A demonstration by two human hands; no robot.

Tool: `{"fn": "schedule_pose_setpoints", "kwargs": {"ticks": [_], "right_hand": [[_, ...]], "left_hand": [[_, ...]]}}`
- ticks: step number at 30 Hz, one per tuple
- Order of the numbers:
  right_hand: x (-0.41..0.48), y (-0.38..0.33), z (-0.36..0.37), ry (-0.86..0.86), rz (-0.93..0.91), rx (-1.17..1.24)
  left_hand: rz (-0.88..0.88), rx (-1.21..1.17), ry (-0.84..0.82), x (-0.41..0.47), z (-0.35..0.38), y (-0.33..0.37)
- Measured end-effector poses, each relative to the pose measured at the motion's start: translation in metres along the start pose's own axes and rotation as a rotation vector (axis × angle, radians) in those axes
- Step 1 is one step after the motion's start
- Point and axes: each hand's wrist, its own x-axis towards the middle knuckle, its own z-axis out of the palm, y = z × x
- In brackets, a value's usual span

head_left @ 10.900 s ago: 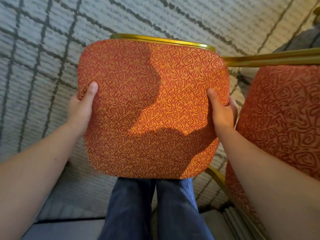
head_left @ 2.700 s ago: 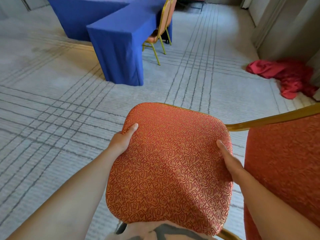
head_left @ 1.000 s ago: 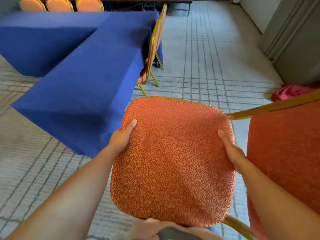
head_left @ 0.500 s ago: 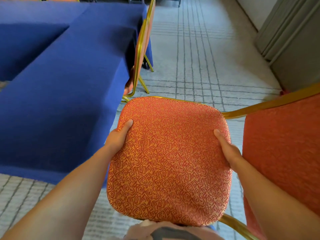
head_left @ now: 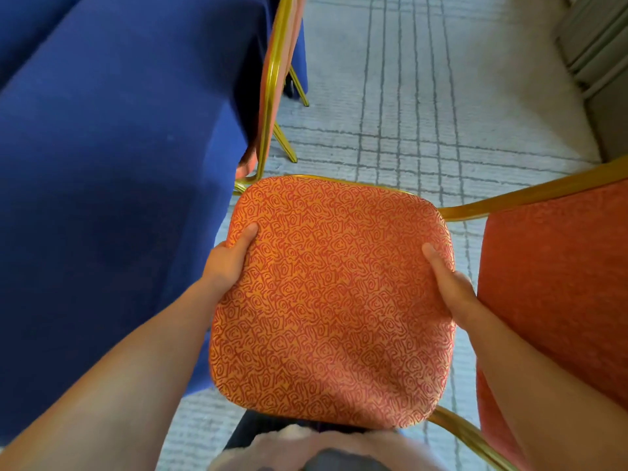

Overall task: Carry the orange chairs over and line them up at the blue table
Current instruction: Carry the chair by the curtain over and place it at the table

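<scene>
I hold an orange chair (head_left: 333,300) with a gold frame in front of me, its patterned seat facing up and its backrest at the right edge of view. My left hand (head_left: 227,260) grips the seat's left edge, thumb on top. My right hand (head_left: 448,283) grips the right edge the same way. The blue table (head_left: 112,164), draped in blue cloth, fills the left side, right beside the carried seat. Another orange chair (head_left: 272,86) stands at the table's right side just ahead.
Pale carpet (head_left: 424,96) with grey grid lines stretches ahead and to the right. A grey wall or cabinet (head_left: 601,69) stands at the far right. My torso shows at the bottom edge.
I have moved forward with the chair. The blue table has come much closer and now lies alongside the seat on my left; the standing chair is nearer. Both grips are unchanged.
</scene>
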Motion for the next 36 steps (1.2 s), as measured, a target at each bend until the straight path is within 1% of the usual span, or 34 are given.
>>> {"fn": "schedule_pose_setpoints", "kwargs": {"ticks": [5,8,13,19,26,30,36], "right_hand": [[0.063,-0.022,0.036,0.031,0.071,-0.017],[0.096,-0.014,0.059,0.055,0.148,-0.037],[0.147,0.010,0.093,0.046,0.210,-0.022],[0.210,0.040,0.122,0.060,0.229,-0.007],[0.282,0.075,0.155,0.077,0.226,-0.026],[0.309,0.093,0.169,0.060,0.239,-0.029],[0.338,0.112,0.185,0.046,0.271,-0.031]], "left_hand": [[-0.104,-0.003,-0.037,0.076,0.017,0.007],[-0.148,0.019,-0.054,0.115,0.030,-0.003],[-0.179,0.047,-0.092,0.171,0.058,-0.028],[-0.227,0.061,-0.098,0.227,0.088,-0.061],[-0.195,0.058,-0.064,0.291,0.134,-0.109],[-0.203,0.056,-0.070,0.316,0.150,-0.129],[-0.282,0.049,-0.111,0.345,0.166,-0.150]]}}
